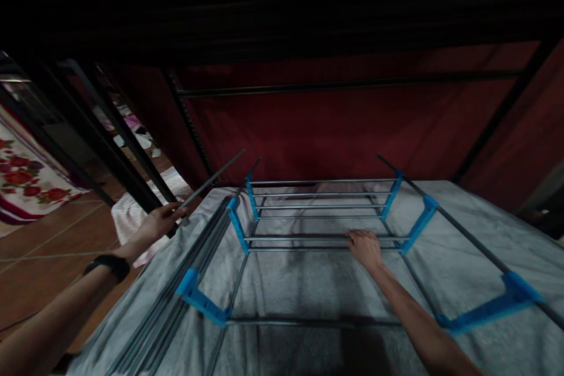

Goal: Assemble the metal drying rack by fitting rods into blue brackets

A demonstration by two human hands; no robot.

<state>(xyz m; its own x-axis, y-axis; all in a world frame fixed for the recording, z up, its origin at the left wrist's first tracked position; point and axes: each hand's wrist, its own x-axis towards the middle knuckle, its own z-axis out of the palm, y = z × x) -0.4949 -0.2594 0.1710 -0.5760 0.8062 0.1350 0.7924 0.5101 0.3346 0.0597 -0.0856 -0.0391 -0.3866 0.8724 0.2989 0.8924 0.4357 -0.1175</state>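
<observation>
A metal rack frame (321, 194) of grey tubes and blue plastic connectors lies on a grey cloth (462, 247). My right hand (365, 247) rests on two cross tubes in the middle of the frame, fingers curled over them. My left hand (161, 220) grips one loose grey rod (211, 179) that points up and away to the right. A bundle of loose grey rods (185, 282) lies along the cloth's left side, next to a blue connector (198, 299). A dark band sits on my left wrist.
A dark red fabric wall (352, 123) with black bars stands behind the frame. Black posts (88, 129) rise at the left. A tiled floor (44, 247) and a floral cloth (22, 176) lie further left.
</observation>
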